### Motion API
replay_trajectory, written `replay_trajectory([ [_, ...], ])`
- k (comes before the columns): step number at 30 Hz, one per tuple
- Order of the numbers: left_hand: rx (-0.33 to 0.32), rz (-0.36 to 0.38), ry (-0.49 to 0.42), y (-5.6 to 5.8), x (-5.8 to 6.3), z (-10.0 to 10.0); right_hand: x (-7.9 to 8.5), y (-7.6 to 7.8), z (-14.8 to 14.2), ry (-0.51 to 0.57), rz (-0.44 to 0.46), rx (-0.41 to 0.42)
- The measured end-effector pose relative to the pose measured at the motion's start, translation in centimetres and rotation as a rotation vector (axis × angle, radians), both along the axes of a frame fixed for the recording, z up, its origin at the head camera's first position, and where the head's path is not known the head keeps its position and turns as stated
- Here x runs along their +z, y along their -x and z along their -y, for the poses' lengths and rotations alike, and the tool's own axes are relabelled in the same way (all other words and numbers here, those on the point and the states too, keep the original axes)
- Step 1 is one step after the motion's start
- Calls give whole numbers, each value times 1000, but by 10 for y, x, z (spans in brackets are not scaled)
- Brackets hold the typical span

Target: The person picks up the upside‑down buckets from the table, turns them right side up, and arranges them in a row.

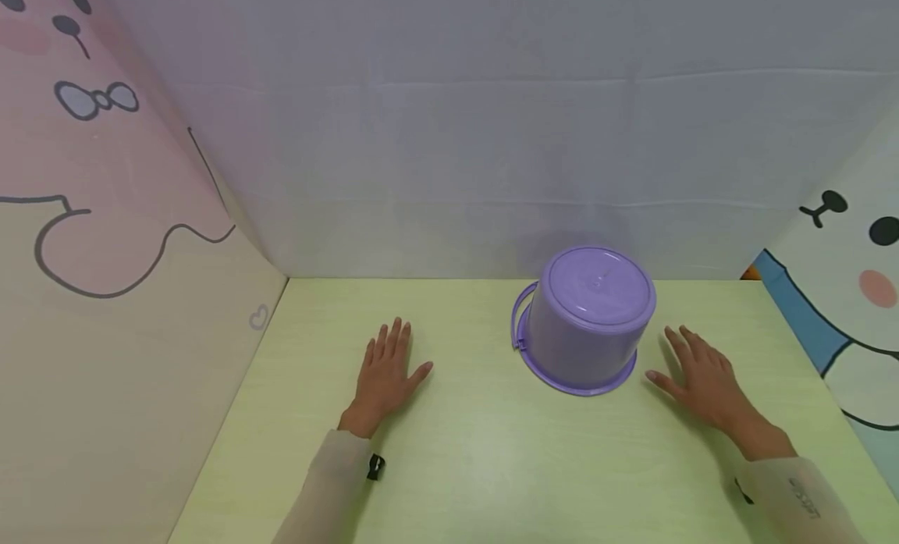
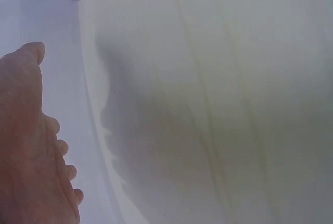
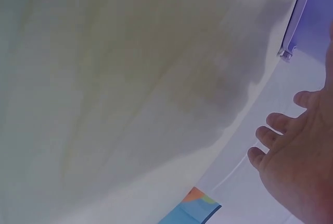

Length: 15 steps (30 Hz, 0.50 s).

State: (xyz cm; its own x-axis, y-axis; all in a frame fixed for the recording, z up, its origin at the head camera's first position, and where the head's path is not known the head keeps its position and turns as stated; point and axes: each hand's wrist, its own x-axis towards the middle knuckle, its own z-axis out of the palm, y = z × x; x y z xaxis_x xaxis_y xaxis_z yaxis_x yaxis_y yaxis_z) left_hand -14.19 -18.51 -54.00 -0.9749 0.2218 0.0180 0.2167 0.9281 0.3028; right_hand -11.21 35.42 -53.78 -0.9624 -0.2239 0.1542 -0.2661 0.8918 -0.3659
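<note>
A purple plastic bucket [image 1: 586, 333] stands upside down on the pale table [image 1: 477, 481], its base facing up and its rim on the tabletop. Its handle [image 1: 516, 318] hangs at the left side. To the left of the bucket, my left hand [image 1: 382, 380] is held over the table with fingers straight and thumb spread, touching nothing. My right hand [image 1: 705, 384] is just right of the bucket, fingers extended and apart from it. In the right wrist view, part of the bucket [image 3: 315, 23] shows beyond the right hand [image 3: 296, 151].
A white cloth wall [image 1: 449, 154] rises behind the table's back edge. On the left stands a pink and cream panel [image 1: 126, 333] with a cartoon drawing. Another cartoon panel [image 1: 843, 294] borders the right side. A dark band [image 1: 376, 467] shows at the left cuff.
</note>
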Motion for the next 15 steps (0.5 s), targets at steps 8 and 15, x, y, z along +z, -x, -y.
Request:
replay_trajectory([
  [8,-15,0,-14,-1,2,-8,-3,-4,4,-10,-9,24],
  [15,-24,-3,1,-2,1,-13,-3,-7,7,-9,-22,36],
])
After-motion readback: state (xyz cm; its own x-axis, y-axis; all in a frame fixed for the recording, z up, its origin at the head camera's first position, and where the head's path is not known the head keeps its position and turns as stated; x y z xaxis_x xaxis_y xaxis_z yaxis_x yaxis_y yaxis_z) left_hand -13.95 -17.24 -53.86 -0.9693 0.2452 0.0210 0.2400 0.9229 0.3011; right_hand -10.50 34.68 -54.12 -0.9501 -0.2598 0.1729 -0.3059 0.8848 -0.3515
